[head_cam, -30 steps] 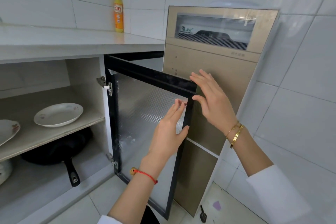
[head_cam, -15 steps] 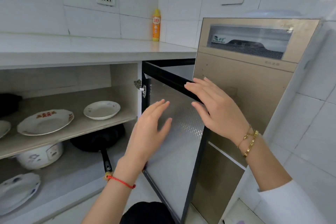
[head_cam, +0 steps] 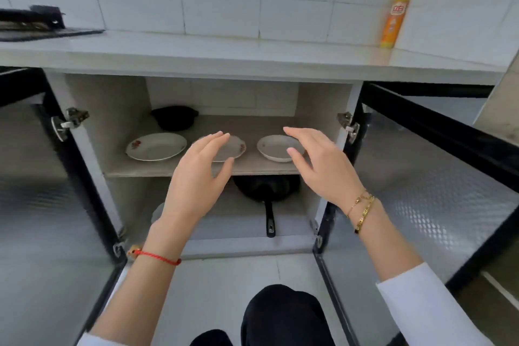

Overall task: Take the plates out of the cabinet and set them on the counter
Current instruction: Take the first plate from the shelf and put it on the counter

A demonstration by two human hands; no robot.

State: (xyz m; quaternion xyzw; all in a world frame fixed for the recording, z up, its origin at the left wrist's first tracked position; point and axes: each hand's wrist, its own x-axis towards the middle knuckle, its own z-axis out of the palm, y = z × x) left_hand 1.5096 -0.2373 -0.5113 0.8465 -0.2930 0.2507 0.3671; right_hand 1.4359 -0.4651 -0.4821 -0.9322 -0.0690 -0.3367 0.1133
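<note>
Head view: we see cabinet [head_cam: 112,109] with both doors open. Three plates on upper shelf [head_cam: 157,168]: left plate [head_cam: 156,146], middle plate [head_cam: 234,147] partly behind left hand [head_cam: 196,177], right plate [head_cam: 273,148] just beyond right hand [head_cam: 323,166]. Fingers of both hands spread, empty, touching nothing. Surface [head_cam: 224,50] above carries no plates. We judge task barely begun: all three plates left to lift out.

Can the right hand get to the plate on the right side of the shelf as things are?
Probably yes. Both doors stand open, the right hand is open and empty in front of that plate, and nothing shows between them on the shelf.
</note>
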